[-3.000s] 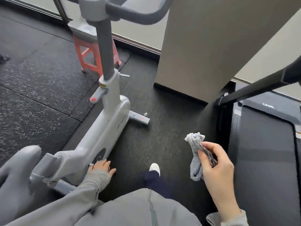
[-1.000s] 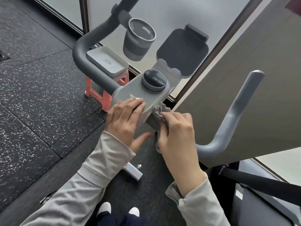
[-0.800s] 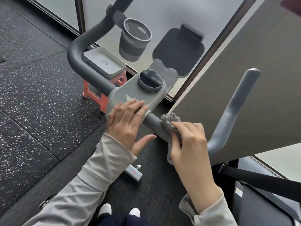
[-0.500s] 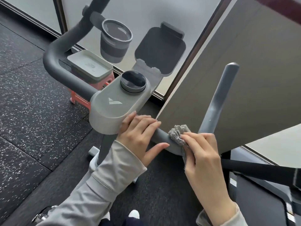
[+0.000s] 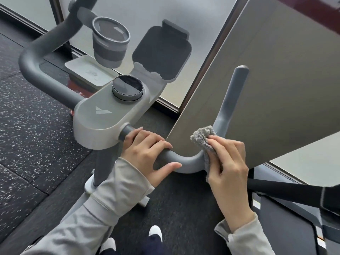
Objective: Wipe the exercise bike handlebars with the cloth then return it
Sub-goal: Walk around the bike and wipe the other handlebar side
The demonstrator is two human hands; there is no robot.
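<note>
The exercise bike's grey handlebar (image 5: 185, 161) runs from the console (image 5: 108, 116) to the right, bends, and rises as an upright grip (image 5: 231, 96). My right hand (image 5: 228, 161) grips a grey fluffy cloth (image 5: 202, 137) wrapped around the bar at the bend. My left hand (image 5: 145, 151) holds the bar just right of the console, fingers over the top and thumb underneath. The left handlebar (image 5: 36, 74) curves away at the upper left.
A grey cup holder (image 5: 110, 43) and a dark tablet holder (image 5: 161, 50) stand behind the console's round knob (image 5: 127, 86). A large beige panel (image 5: 266, 89) stands close behind the right grip. A treadmill (image 5: 287, 218) lies at the lower right, a stool with a tray (image 5: 88, 72) behind.
My right hand slid the cloth rightward along the bar from the console to the bend. My left hand moved off the console onto the bar. The view shifted right.
</note>
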